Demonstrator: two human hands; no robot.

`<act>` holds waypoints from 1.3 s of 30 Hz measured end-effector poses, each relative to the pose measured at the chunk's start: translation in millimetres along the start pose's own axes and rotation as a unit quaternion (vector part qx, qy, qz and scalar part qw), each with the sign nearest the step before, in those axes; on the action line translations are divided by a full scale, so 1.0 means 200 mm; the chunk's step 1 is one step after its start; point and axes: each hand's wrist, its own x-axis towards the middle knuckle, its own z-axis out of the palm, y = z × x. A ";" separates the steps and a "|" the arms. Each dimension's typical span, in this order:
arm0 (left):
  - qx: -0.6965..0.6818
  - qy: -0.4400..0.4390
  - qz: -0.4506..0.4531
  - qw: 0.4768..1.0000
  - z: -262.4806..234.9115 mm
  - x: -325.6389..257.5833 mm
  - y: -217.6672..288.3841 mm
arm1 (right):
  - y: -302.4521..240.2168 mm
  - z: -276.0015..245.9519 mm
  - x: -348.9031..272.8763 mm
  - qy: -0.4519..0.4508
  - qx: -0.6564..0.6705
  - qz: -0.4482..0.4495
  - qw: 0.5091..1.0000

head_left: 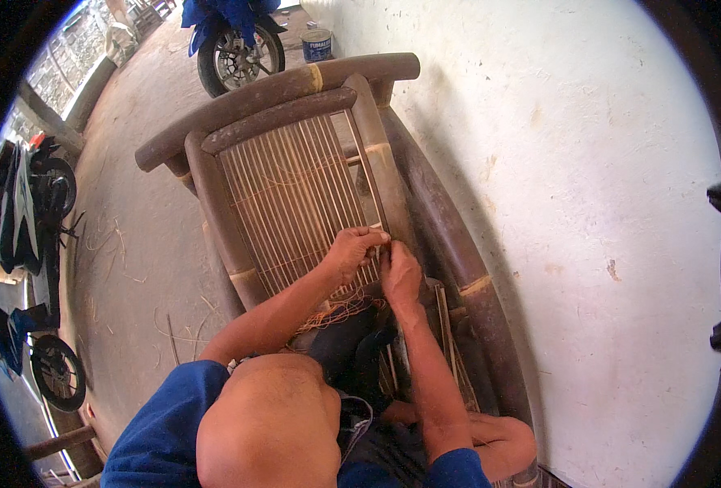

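Observation:
My left hand (354, 254) and my right hand (401, 272) meet at the right side of a bamboo chair's slatted panel (283, 195). A thin bamboo slat (364, 163), standing apart from the others, runs down into my fingers. My left thumb and forefinger pinch at it, while the right fingers are curled closed just below; the fingers hide the exact grip. Fine cord (295, 175) crosses the slats in rows. A loose tangle of orange cord (340, 313) lies below my left wrist. Thick brown bamboo poles (275, 98) frame the panel.
To the right, a long bamboo armrest (442, 215) runs beside a white wall (580, 203). Loose strips (450, 342) lie by my right forearm. Beyond the chair are a motorcycle wheel (238, 61) and a bucket (317, 45). More motorcycles (27, 211) stand at the left.

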 end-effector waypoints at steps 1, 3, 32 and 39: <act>-0.001 0.012 -0.004 1.000 0.00 0.00 -0.01 | -0.02 0.01 -0.02 0.002 0.012 -0.004 1.000; 0.080 0.020 0.067 0.994 -0.01 0.00 -0.01 | -0.05 0.00 -0.04 0.035 0.051 -0.026 0.998; 0.425 -0.004 0.191 0.885 -0.07 -0.06 0.07 | -0.11 -0.13 0.09 -0.078 0.113 0.114 0.984; 0.421 0.016 0.237 0.875 -0.05 -0.08 0.05 | -0.08 -0.09 0.09 -0.068 0.142 0.137 0.978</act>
